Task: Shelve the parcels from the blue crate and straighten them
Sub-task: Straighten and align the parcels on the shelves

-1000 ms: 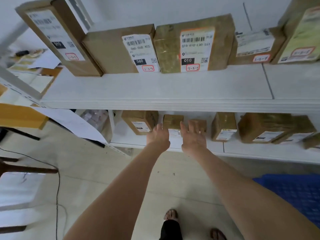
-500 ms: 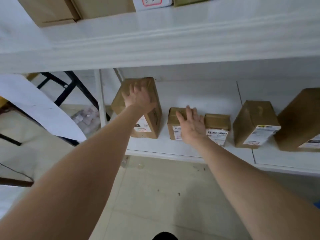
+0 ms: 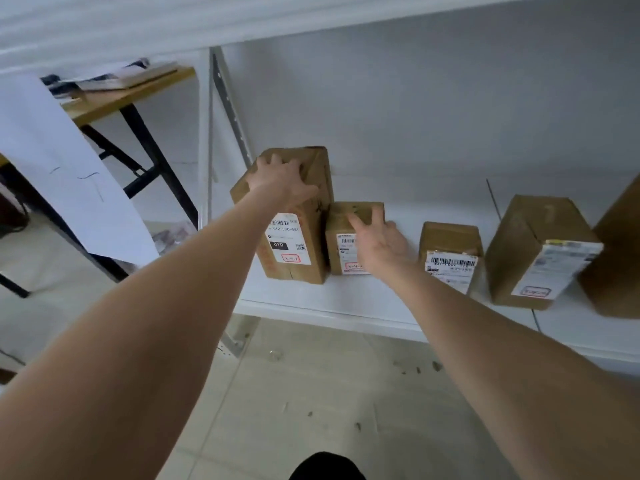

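1. Nearest you is the pale tiled floor [image 3: 311,393], marked with small dark specks, and both your bare forearms reach out over it.
2. The white lower shelf [image 3: 346,299] carries a row of brown parcels, all set close to its front edge.
3. The tall parcel [image 3: 298,244] stands on end at the left end of that row. Its long axis is upright and its labelled face points out at you.
4. Your left hand [image 3: 282,183] grips the top of the tall parcel, with the fingers spread and curled over it and the thumb down the right side.
5. The small parcel [image 3: 349,216] sits low, touching the tall one's right side, with its label also facing you.
6. Your right hand [image 3: 379,237] rests on the top of the small parcel with the fingers straight and loose and the thumb out to the right. It grasps nothing.
7. Further right along the row, apart from those two, stand a squat parcel [image 3: 450,244], a larger parcel [image 3: 533,244] turned at an angle, and another parcel [image 3: 616,258] cut off by the frame edge.
8. Behind the row rises a plain grey-white wall [image 3: 415,116], and the upper shelf [image 3: 138,22] runs overhead.
9. Beyond the shelf's metal upright [image 3: 204,168] on the left stand a wooden table [image 3: 128,95] on black legs and a hanging white sheet [image 3: 62,168].
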Available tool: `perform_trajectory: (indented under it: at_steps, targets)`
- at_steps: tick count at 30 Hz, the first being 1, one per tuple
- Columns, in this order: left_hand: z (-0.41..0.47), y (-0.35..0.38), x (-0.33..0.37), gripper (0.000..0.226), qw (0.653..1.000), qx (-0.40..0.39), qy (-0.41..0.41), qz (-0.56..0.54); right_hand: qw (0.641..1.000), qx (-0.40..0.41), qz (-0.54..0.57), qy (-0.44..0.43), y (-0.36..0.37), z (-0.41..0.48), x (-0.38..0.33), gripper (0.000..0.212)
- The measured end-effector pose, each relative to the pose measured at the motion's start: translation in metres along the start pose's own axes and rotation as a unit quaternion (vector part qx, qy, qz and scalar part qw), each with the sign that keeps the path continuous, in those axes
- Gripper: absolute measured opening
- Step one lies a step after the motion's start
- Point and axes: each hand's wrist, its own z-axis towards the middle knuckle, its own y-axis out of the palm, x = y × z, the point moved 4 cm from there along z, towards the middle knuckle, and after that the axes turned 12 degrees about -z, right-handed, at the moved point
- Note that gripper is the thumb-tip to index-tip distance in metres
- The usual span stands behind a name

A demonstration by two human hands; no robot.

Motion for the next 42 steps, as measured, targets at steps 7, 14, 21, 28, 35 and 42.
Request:
perform_trajectory:
  at_steps: [7,14,21,28,35,42]
  targets:
    - [-0.024,0.002,0.034,0.057,0.996,0.069,0.041,0.033,0.992,0.11,-0.062,-0.019,-0.02,-0.013,0.024,0.093]
    - [-0.058,0.072,0.101,0.055,0.989,-0.066,0.13,-0.002,0.993,0.001,-0.077,0.092,-0.004,-0.045,0.116,0.093]
    - [-0.063,0.094,0.084,0.056,0.988,-0.106,0.111,0.023,0.998,0.049,-0.015,0.037,0.012,-0.036,0.093,0.062]
    - [-0.065,0.094,0.083,0.066,0.987,-0.112,0.11,0.03,0.999,-0.031,-0.016,-0.009,0.018,-0.027,0.09,0.081]
    - [-0.063,0.097,0.088,0.064,0.988,-0.119,0.092,0.023,0.997,-0.039,0.067,-0.01,0.026,-0.03,0.09,0.092]
    - [-0.066,0.087,0.105,0.065,0.99,-0.077,0.112,0.027,0.993,0.114,-0.017,0.002,-0.013,-0.045,0.108,0.097]
